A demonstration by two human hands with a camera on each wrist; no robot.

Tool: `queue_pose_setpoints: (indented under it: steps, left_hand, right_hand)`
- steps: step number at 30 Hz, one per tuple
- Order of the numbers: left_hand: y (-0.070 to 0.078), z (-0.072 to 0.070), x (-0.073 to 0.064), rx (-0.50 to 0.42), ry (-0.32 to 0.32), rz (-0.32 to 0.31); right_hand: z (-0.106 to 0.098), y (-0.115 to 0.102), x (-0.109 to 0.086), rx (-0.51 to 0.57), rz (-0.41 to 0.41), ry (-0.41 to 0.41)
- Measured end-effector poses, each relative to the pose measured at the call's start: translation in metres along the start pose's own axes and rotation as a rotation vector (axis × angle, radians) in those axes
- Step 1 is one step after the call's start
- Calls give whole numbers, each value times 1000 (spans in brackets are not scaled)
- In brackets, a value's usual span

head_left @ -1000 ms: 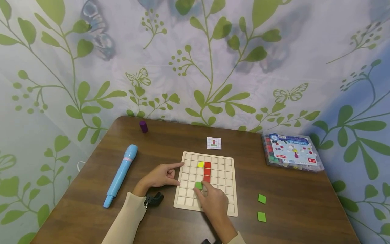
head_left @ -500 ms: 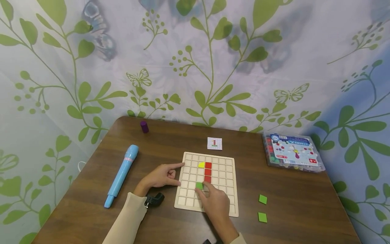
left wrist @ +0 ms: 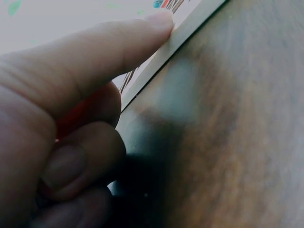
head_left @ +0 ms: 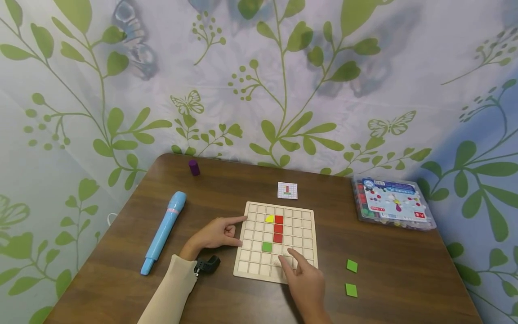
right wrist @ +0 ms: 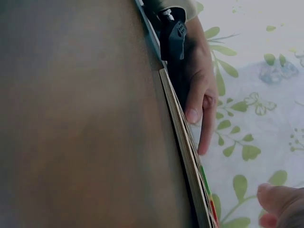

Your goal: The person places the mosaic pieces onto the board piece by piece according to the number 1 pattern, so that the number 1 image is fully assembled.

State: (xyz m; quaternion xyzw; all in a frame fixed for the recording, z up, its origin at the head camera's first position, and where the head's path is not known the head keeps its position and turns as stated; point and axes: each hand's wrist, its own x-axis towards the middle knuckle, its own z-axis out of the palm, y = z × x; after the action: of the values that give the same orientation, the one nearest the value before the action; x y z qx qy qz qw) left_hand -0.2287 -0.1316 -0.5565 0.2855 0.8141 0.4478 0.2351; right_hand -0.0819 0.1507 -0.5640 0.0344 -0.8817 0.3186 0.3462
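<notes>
The wooden grid board lies on the table. My left hand touches the board's left edge with thumb and index finger stretched out, the other fingers folded in; the left wrist view shows the index fingertip at the edge. Over the board's lower right part, my right hand holds nothing, thumb and index finger apart. A green square tile sits in a cell left of centre. Higher up, a column of red tiles stands beside a yellow rounded piece.
Two green tiles lie right of the board. Behind it is a small pattern card. A clear box with a printed lid stands back right. To the left lie a blue microphone-shaped object and a purple cylinder.
My right hand has let go of the green tile and moved right and towards me. The tile stays in its cell. My left hand keeps its place at the board's edge.
</notes>
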Motion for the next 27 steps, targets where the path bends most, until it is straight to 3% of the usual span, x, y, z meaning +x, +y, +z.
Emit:
queue_pose_setpoints:
  steps: [8,15,19,27]
  left_hand:
    - [0,-1,-1,-11,4,-6]
    - [0,-1,-2,-12,2,3]
    - [1,-1,-1,-20,-2,11]
    - [3,1,0,-33,9,-2]
  right_hand:
    - [-21,29,-20,37,-32,140]
    - [-40,42,-24,12,83,140]
    - [-47,45,-24,1,97,154]
    - [-65,51,-25,12,200,105]
